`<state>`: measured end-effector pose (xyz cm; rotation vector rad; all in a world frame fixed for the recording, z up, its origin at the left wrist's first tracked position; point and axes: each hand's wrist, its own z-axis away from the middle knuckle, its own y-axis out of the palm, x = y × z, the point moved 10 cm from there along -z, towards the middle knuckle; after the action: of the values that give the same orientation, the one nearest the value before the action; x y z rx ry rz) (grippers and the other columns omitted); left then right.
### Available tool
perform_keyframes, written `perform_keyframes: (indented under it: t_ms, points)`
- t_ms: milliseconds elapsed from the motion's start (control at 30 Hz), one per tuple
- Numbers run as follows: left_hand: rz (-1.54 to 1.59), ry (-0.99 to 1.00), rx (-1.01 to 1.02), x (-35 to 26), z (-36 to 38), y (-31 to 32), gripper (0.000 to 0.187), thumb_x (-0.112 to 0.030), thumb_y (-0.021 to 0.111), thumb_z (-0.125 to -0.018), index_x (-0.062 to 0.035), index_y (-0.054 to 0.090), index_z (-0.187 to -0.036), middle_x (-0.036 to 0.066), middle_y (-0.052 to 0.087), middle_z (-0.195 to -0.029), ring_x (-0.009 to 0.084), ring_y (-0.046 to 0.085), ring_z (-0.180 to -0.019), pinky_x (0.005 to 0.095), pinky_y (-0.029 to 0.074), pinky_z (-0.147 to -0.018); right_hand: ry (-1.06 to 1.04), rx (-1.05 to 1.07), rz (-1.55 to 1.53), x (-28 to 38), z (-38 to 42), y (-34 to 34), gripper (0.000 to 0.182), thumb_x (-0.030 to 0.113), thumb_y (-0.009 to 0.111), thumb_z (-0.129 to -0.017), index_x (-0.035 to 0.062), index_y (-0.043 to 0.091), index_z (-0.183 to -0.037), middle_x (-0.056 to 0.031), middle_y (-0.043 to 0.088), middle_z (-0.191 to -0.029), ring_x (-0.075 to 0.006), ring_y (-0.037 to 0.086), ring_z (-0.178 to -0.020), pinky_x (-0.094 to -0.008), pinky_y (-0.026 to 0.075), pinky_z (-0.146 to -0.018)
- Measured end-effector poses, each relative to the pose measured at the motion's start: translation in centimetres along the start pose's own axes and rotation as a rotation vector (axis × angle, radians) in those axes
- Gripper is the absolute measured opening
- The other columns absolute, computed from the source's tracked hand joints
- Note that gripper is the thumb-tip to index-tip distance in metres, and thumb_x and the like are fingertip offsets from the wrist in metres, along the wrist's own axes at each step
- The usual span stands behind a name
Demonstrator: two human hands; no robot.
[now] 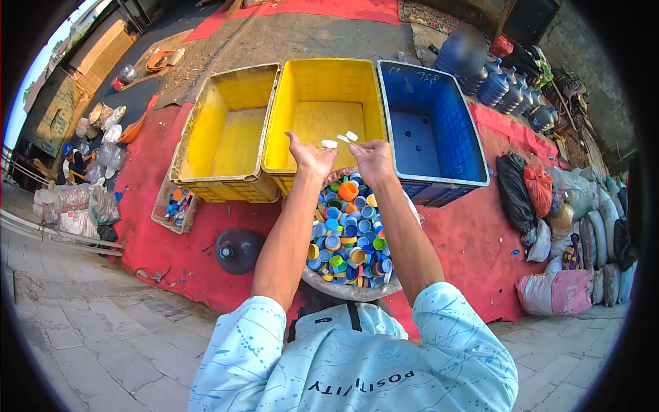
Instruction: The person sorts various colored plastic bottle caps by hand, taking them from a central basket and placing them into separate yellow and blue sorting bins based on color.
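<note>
Both my hands reach out over the near edge of the middle yellow crate [334, 69]. My left hand [314, 156] is palm up with the thumb spread, a white cap [329, 144] at its fingertips. White caps [351, 136] show just beyond the fingertips of my right hand [373, 159], whose fingers are curled together; whether they are held or in the air is unclear. Below my wrists sits a round sack-lined container [322, 286] heaped with blue, green, orange and yellow bottle caps [350, 226].
Another yellow crate [226, 180] stands left and a blue crate [439, 180] right, with a few caps inside. A small crate of caps [163, 206] and a dark round jug [239, 251] lie left. Filled sacks [556, 292] and jugs line the right. A person [74, 163] is far left.
</note>
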<state>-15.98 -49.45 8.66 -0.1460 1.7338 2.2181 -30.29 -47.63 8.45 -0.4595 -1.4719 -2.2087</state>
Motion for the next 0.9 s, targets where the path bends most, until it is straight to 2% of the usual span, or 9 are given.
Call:
perform_keyframes:
  t_ms: [100,167,233,267,367,400,600,733,900]
  points:
    - [0.048,-0.023,-0.215,-1.4,2.1,0.0,0.116,-0.077,0.037,-0.087,0.0065,-0.014,-0.148,0.029,-0.015,-0.157,0.0409,-0.014,-0.146,0.0518,-0.003,-0.119,-0.086,-0.023,0.054,1.9,2.6,0.8,0.050,-0.002,0.043,-0.084,-0.0237,0.026,-0.125,-0.0400,0.028,-0.138,-0.0460,0.028,-0.139,-0.0496,0.031,-0.116]
    - [-0.044,-0.001,-0.187,-2.5,3.9,-1.0,0.114,-0.077,0.039,-0.087,0.0074,-0.004,-0.150,0.030,-0.006,-0.157,0.0447,-0.005,-0.147,0.0525,0.003,-0.120,-0.123,-0.022,0.072,3.2,4.3,-0.6,0.056,-0.003,0.044,-0.084,-0.0242,0.022,-0.132,-0.0402,0.027,-0.141,-0.0465,0.027,-0.140,-0.0485,0.032,-0.116]
    - [-0.145,-0.004,-0.048,-3.3,4.7,-2.7,0.111,-0.075,0.041,-0.087,0.0080,0.004,-0.150,0.030,0.000,-0.158,0.0444,-0.001,-0.147,0.0525,0.006,-0.120,-0.179,0.036,0.088,4.5,5.2,-3.1,0.046,-0.003,0.048,-0.086,-0.0209,0.033,-0.125,-0.0391,0.033,-0.137,-0.0470,0.038,-0.132,-0.0471,0.036,-0.113]
    - [-0.115,0.042,-0.087,-3.9,5.7,-3.6,0.091,-0.067,0.044,-0.092,0.0064,0.031,-0.144,0.027,0.032,-0.148,0.0383,0.031,-0.139,0.0506,0.026,-0.116,-0.203,0.064,0.094,4.8,6.0,-4.2,0.040,-0.003,0.050,-0.087,-0.0192,0.038,-0.121,-0.0385,0.036,-0.135,-0.0472,0.043,-0.128,-0.0464,0.038,-0.112]
    - [-0.325,0.086,-0.033,-4.5,8.9,-4.7,0.066,-0.058,0.040,-0.099,-0.0012,0.050,-0.130,0.014,0.055,-0.125,0.0232,0.054,-0.113,0.0425,0.045,-0.099,-0.236,0.027,0.202,5.9,9.9,-5.8,0.045,-0.003,0.052,-0.088,-0.0174,0.038,-0.128,-0.0354,0.042,-0.136,-0.0402,0.050,-0.124,-0.0415,0.043,-0.108]
    - [-0.364,0.118,-0.128,-4.6,11.0,-4.2,0.040,-0.045,0.049,-0.100,-0.0069,0.061,-0.107,0.005,0.063,-0.098,0.0125,0.057,-0.082,0.0319,0.050,-0.077,-0.233,0.015,0.233,5.9,11.2,-6.6,0.043,-0.003,0.052,-0.088,-0.0156,0.040,-0.128,-0.0326,0.045,-0.134,-0.0374,0.052,-0.121,-0.0405,0.045,-0.105]
    - [-0.656,0.195,-0.199,-3.9,16.5,-7.5,0.028,-0.032,0.060,-0.097,-0.0100,0.054,-0.080,0.004,0.060,-0.084,0.0087,0.050,-0.066,0.0254,0.042,-0.061,-0.236,-0.092,0.411,5.4,16.1,-11.4,0.037,-0.003,0.055,-0.088,-0.0070,0.049,-0.124,-0.0170,0.058,-0.117,-0.0211,0.062,-0.099,-0.0324,0.055,-0.085]
    - [-0.818,0.211,-0.221,-3.2,19.7,-8.3,0.031,-0.032,0.062,-0.097,-0.0068,0.060,-0.078,-0.003,0.055,-0.070,0.0026,0.043,-0.058,0.0190,0.037,-0.054,-0.259,-0.179,0.543,5.6,18.5,-13.2,0.033,-0.002,0.059,-0.087,-0.0054,0.054,-0.119,-0.0074,0.059,-0.102,-0.0123,0.060,-0.083,-0.0253,0.052,-0.073]
    - [-0.898,0.160,-0.276,-2.8,22.7,-9.3,0.035,-0.033,0.060,-0.097,-0.0095,0.053,-0.072,0.001,0.055,-0.077,0.0054,0.044,-0.058,0.0220,0.037,-0.054,-0.329,-0.212,0.732,6.1,20.2,-13.9,0.028,-0.005,0.064,-0.083,-0.0025,0.057,-0.110,0.0028,0.050,-0.081,-0.0052,0.050,-0.069,-0.0210,0.045,-0.063]
